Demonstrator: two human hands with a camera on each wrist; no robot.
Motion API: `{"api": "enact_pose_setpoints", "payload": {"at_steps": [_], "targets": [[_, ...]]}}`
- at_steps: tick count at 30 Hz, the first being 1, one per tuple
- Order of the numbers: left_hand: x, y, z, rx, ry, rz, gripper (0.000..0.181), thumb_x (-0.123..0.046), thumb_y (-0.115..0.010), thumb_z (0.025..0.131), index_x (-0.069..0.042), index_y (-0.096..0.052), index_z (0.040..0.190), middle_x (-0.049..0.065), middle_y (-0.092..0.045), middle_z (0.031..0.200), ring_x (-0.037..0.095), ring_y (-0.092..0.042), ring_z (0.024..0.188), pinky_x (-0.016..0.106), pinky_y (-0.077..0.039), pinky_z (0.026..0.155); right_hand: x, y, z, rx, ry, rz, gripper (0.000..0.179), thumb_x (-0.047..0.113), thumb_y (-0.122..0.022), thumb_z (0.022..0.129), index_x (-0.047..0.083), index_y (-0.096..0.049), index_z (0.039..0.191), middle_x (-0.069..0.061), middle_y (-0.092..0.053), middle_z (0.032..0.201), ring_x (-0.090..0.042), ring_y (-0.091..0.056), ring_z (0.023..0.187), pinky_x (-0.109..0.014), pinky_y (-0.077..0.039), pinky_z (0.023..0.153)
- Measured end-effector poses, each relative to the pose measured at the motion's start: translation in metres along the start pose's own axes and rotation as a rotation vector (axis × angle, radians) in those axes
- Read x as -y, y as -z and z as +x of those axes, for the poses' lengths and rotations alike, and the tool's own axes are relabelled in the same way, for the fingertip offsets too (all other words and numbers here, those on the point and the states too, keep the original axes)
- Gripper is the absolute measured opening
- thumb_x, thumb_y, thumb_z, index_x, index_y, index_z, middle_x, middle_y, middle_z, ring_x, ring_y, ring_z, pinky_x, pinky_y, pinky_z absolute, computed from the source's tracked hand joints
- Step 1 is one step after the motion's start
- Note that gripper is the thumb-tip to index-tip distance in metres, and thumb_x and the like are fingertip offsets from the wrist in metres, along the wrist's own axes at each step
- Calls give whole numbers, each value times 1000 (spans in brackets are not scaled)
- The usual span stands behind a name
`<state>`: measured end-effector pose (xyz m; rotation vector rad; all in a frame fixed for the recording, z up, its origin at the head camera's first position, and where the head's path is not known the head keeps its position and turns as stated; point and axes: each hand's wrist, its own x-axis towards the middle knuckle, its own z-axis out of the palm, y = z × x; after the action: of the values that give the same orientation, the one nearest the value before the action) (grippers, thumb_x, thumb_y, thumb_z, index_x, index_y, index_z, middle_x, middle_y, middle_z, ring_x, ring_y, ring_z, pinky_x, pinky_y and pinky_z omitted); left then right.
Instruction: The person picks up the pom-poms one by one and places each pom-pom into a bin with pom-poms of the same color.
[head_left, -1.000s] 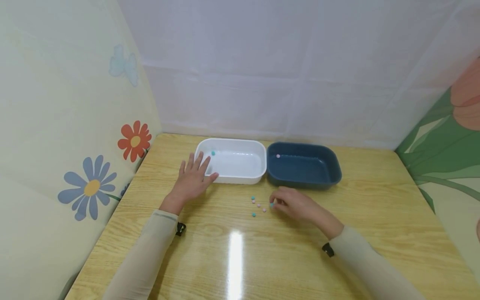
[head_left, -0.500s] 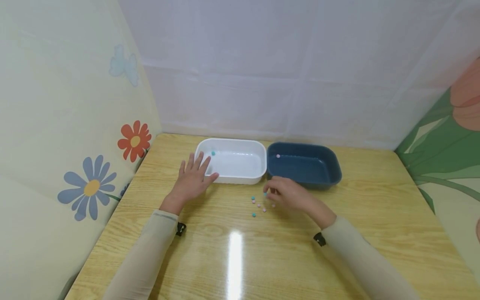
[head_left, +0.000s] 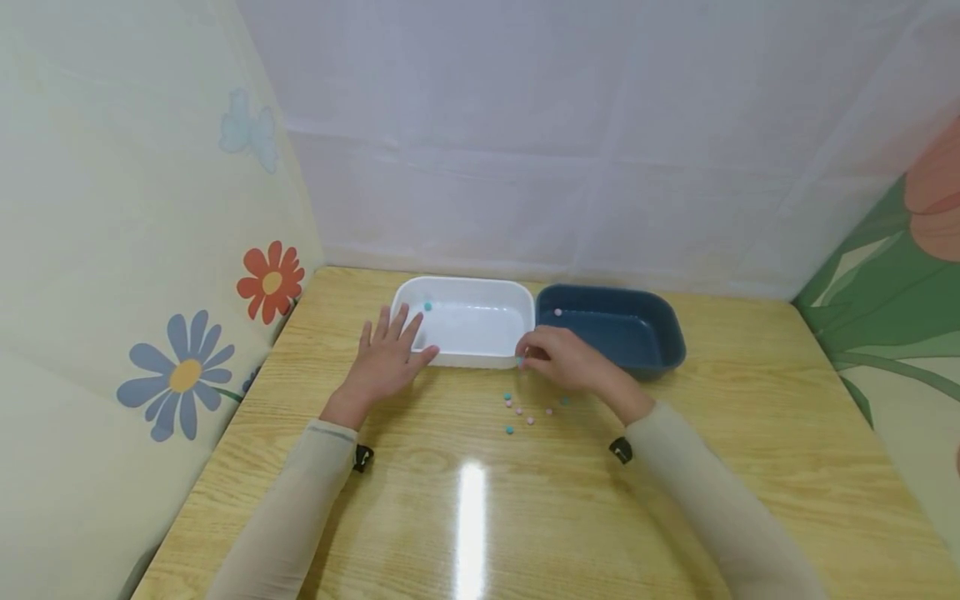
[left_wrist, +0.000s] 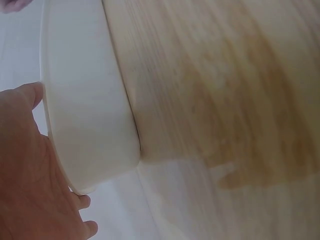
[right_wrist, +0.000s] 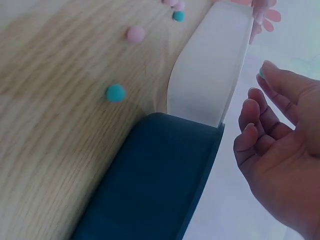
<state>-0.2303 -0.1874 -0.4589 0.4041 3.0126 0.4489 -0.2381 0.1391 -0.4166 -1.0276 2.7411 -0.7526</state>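
Note:
My right hand (head_left: 561, 357) pinches a small teal ball (right_wrist: 261, 73) between thumb and index finger. It is over the near right corner of a white rectangular tub (head_left: 480, 362), where that tub meets a dark blue tub (head_left: 615, 365). The left hand (head_left: 377, 364) lies with spread, straight fingers over the white tub's left end, its thumb at the near rim. Inside the white tub is one teal ball (head_left: 428, 307); the blue tub holds one pink ball (head_left: 558, 312). Several pink and teal balls lie loose in front, among them a teal one (right_wrist: 115, 93) and a pink one (right_wrist: 135, 34).
The tubs stand side by side near the back of a wooden table (head_left: 420, 517). Behind them hangs a pale cloth (head_left: 480, 167). Flower-printed sheets (head_left: 183, 375) flank the table on the left and right.
The right hand has carried a teal ball from the loose group up and left to the white tub's edge. Another teal ball shows where the hand was. The left hand stays put.

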Motion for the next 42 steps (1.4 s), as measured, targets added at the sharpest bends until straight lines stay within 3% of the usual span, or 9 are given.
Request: {"api": "enact_pose_setpoints", "payload": {"at_steps": [5, 8, 11, 12, 15, 32, 42], "targets": [[0, 0, -1, -7, -10, -8, 84, -68, -25, 103, -13, -12, 164, 12, 4, 170, 41, 10, 155, 63, 8, 120, -5, 2, 14, -11, 10, 1, 12, 13, -68, 98, 7, -72, 107, -1, -64, 88, -14, -55, 79, -33, -49, 75], [0, 0, -1, -9, -12, -11, 84, -69, -25, 103, -13, -12, 164, 12, 4, 170, 41, 9, 155, 64, 8, 120, -7, 4, 23, -8, -3, -2, 13, 16, -68, 98, 8, -72, 108, -1, -63, 85, -15, -54, 78, -47, -48, 95], [0, -1, 0, -12, -11, -11, 83, -68, -25, 103, -13, -13, 164, 12, 4, 170, 42, 9, 155, 64, 8, 120, -7, 5, 32, -5, -25, -11, 13, 18, -69, 98, 9, -72, 108, -1, -63, 85, -16, -55, 79, -53, -46, 97], [1, -1, 0, -11, -10, -8, 83, -68, -25, 103, -13, -12, 164, 12, 4, 170, 42, 9, 155, 63, 8, 120, -7, 5, 34, -4, -38, -13, 14, 18, -69, 98, 9, -72, 107, -1, -64, 86, -17, -56, 79, -51, -48, 96], [1, -1, 0, -9, -9, 1, 83, -68, -25, 103, -13, -12, 164, 12, 4, 170, 41, 9, 155, 63, 8, 120, -7, 6, 42, -4, -59, -12, 14, 19, -68, 99, 9, -72, 108, -3, -65, 87, -18, -56, 79, -37, -49, 75], [0, -1, 0, -5, -3, 27, 81, -67, -25, 103, -15, -12, 164, 11, 4, 171, 41, 8, 155, 64, 7, 120, -13, 7, 78, -7, -154, 15, 17, 22, -66, 100, 9, -72, 110, -6, -65, 92, -21, -58, 83, -36, -49, 75], [0, -1, 1, -7, -5, 33, 81, -66, -26, 104, -14, -13, 164, 12, 2, 171, 42, 8, 155, 64, 8, 120, -19, 6, 88, 11, -223, 9, 18, 22, -66, 99, 10, -71, 111, -9, -68, 98, -24, -62, 89, -38, -51, 80]]}}
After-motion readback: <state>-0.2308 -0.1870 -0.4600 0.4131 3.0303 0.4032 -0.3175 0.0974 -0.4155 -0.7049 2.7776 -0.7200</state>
